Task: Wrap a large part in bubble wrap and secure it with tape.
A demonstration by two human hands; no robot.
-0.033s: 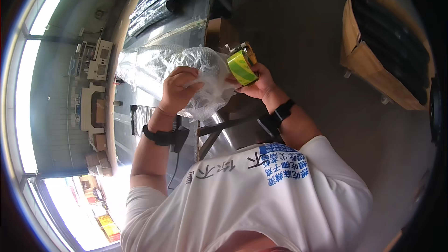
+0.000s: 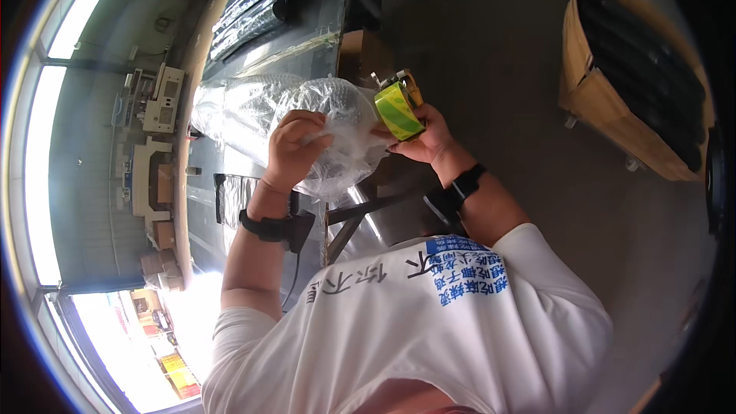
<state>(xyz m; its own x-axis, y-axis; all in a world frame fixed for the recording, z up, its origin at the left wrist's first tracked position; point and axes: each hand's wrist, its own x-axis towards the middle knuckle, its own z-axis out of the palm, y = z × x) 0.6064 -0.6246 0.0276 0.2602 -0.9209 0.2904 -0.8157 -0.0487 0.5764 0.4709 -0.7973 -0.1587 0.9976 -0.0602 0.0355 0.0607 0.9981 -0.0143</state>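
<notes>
A bulky bundle of clear bubble wrap (image 2: 337, 107) lies across the edge of the worktable, its rounded end toward me. My left hand (image 2: 295, 146) is closed on the near side of the wrap, thumb and fingers pinching the film. In my right hand (image 2: 428, 138) is a tape dispenser (image 2: 400, 111) loaded with a yellow-green roll of tape, held at the right end of the bundle. Part of my right fingers is hidden behind the dispenser and the film. What the bubble wrap encloses cannot be made out.
Black items in clear plastic (image 2: 253, 19) lie farther along the worktable (image 2: 310, 50). A large open cardboard box (image 2: 613, 115) with dark long pieces stands on the floor at right. Beige machines (image 2: 162, 103) line the left side. Metal table legs (image 2: 349, 234) show below my hands.
My left forearm has shifted very slightly to the right. Both hands keep their holds.
</notes>
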